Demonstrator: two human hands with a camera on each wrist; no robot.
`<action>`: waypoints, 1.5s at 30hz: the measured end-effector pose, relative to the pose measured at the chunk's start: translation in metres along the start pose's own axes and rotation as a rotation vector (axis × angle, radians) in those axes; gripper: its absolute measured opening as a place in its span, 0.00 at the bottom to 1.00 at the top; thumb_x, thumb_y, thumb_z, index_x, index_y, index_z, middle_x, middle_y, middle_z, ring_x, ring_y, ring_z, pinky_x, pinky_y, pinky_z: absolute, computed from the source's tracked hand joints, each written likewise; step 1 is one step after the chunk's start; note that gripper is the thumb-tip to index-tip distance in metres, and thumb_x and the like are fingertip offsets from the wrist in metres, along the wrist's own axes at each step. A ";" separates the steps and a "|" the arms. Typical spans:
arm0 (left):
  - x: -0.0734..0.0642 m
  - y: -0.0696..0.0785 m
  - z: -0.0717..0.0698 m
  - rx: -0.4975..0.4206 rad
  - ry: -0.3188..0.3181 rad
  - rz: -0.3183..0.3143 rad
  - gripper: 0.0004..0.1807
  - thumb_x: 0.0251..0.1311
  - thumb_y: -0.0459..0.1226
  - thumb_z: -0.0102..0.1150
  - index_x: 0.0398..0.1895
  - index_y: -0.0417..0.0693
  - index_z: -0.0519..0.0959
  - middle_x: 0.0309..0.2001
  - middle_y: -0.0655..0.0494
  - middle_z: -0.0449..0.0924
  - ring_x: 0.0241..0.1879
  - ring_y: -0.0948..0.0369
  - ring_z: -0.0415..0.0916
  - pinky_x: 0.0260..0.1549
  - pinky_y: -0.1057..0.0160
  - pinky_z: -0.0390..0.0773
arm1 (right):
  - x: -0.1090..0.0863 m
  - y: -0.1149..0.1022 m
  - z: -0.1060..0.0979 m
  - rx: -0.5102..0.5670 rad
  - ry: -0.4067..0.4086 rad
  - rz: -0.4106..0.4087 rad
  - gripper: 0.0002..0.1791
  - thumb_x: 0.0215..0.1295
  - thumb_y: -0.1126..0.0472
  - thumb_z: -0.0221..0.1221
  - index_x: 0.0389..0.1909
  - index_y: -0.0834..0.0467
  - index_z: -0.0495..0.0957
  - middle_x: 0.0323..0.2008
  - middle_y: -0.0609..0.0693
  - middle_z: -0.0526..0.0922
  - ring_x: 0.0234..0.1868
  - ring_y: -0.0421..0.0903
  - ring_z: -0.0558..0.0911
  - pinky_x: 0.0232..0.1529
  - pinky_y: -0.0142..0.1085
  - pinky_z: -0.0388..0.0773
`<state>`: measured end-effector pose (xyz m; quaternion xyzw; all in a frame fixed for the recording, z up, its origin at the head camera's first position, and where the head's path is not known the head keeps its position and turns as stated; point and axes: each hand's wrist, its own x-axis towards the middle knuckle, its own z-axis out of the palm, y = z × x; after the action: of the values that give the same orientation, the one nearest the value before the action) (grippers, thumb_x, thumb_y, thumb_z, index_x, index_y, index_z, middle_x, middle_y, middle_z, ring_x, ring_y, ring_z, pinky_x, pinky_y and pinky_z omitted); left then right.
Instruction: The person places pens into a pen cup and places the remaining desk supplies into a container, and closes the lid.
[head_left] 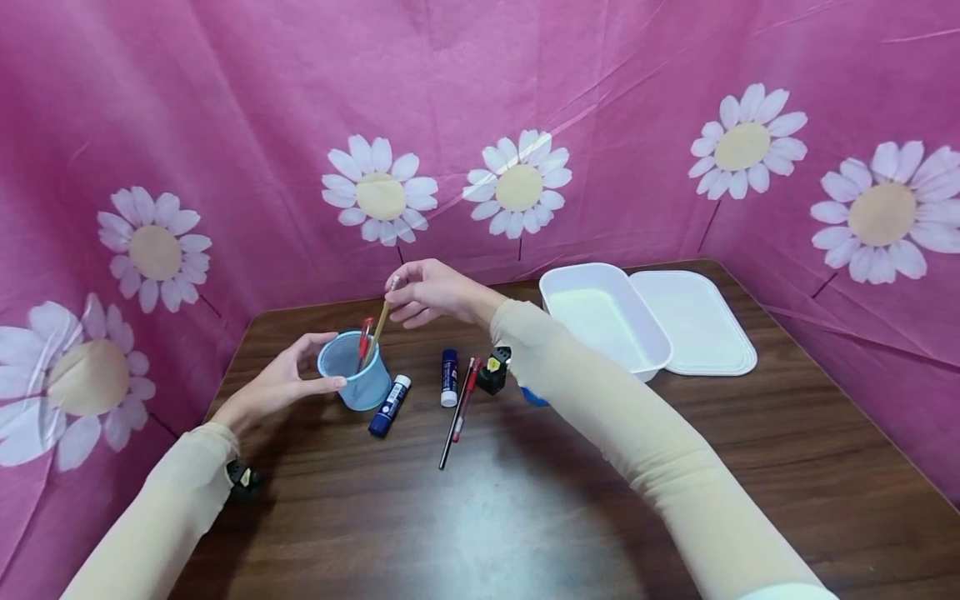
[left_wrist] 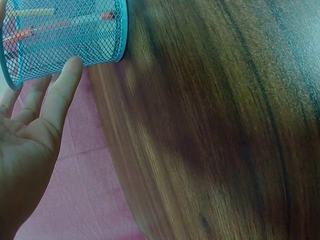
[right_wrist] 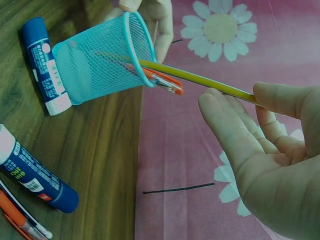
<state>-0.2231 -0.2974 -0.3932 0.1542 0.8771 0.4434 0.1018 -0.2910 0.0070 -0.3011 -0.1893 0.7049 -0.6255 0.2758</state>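
Note:
My left hand (head_left: 281, 379) holds a light-blue mesh pen cup (head_left: 367, 390), thumb at the near side of the rim and fingers round the far side. The cup stands on the table. A yellow pencil (right_wrist: 200, 81) slants into the cup; my right hand (head_left: 438, 292) pinches its upper end between thumb and fingertips. Beside the pencil, a red pen (head_left: 365, 335) leans inside the cup, its top above the rim. A blue glue stick (head_left: 390, 407) with a white end lies right against the cup in the right wrist view.
A second glue stick (head_left: 448, 379) lies farther right, near a red pen (head_left: 467, 398) and a dark pencil (head_left: 448, 446). A white plastic box (head_left: 600, 312) stands at the back right, its lid (head_left: 701, 325) beside it. A blue object (head_left: 533, 397) is partly hidden by my right sleeve.

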 end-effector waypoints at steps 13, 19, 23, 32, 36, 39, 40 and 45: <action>-0.002 0.001 0.000 0.005 0.000 0.003 0.44 0.62 0.45 0.71 0.76 0.49 0.58 0.63 0.44 0.71 0.62 0.46 0.69 0.60 0.43 0.68 | 0.005 0.011 0.011 0.006 0.004 0.024 0.09 0.73 0.65 0.60 0.50 0.63 0.76 0.45 0.60 0.84 0.52 0.64 0.84 0.44 0.47 0.85; 0.001 -0.001 0.002 -0.017 0.001 0.018 0.44 0.61 0.45 0.72 0.76 0.48 0.59 0.63 0.44 0.72 0.62 0.47 0.70 0.60 0.44 0.68 | 0.008 0.015 0.013 -0.010 0.010 0.044 0.10 0.74 0.65 0.59 0.51 0.65 0.76 0.47 0.60 0.83 0.50 0.61 0.85 0.45 0.48 0.85; 0.003 -0.001 0.004 -0.022 0.006 0.022 0.43 0.61 0.44 0.73 0.75 0.48 0.60 0.62 0.45 0.73 0.61 0.48 0.70 0.58 0.48 0.69 | 0.011 0.017 0.015 -0.013 0.010 0.052 0.12 0.74 0.65 0.59 0.53 0.66 0.75 0.48 0.61 0.83 0.53 0.63 0.84 0.42 0.45 0.86; 0.000 -0.001 0.000 -0.005 0.005 0.007 0.43 0.62 0.45 0.72 0.76 0.49 0.59 0.63 0.45 0.72 0.62 0.47 0.69 0.60 0.43 0.67 | 0.015 0.021 0.023 -0.023 -0.008 0.057 0.10 0.74 0.64 0.59 0.51 0.63 0.76 0.47 0.59 0.85 0.51 0.60 0.85 0.48 0.50 0.84; 0.001 -0.002 0.000 -0.016 0.007 0.013 0.44 0.61 0.45 0.73 0.75 0.48 0.60 0.63 0.45 0.72 0.62 0.47 0.69 0.60 0.41 0.66 | 0.016 0.022 0.024 -0.036 -0.007 0.053 0.10 0.74 0.64 0.59 0.51 0.63 0.76 0.47 0.59 0.86 0.48 0.57 0.87 0.48 0.50 0.83; 0.001 -0.003 0.000 -0.022 0.011 0.022 0.44 0.60 0.44 0.73 0.75 0.47 0.60 0.62 0.44 0.73 0.62 0.47 0.69 0.60 0.41 0.66 | 0.017 0.024 0.025 -0.034 -0.010 0.056 0.10 0.75 0.64 0.58 0.52 0.63 0.76 0.47 0.59 0.85 0.48 0.56 0.87 0.50 0.51 0.83; 0.001 -0.003 0.001 -0.024 0.012 0.024 0.44 0.60 0.44 0.73 0.75 0.46 0.60 0.63 0.44 0.73 0.62 0.47 0.69 0.60 0.41 0.66 | 0.018 0.024 0.025 -0.030 -0.010 0.056 0.10 0.75 0.64 0.58 0.52 0.64 0.76 0.47 0.60 0.85 0.48 0.57 0.86 0.51 0.52 0.82; 0.002 -0.004 0.000 -0.024 0.009 0.022 0.44 0.60 0.44 0.73 0.75 0.45 0.60 0.65 0.44 0.70 0.64 0.45 0.67 0.61 0.41 0.65 | 0.020 0.029 0.026 -0.006 0.002 0.070 0.10 0.74 0.65 0.59 0.51 0.64 0.76 0.45 0.60 0.86 0.53 0.63 0.84 0.49 0.50 0.83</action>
<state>-0.2254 -0.2987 -0.3963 0.1603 0.8705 0.4555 0.0947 -0.2881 -0.0217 -0.3344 -0.1647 0.7131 -0.6138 0.2960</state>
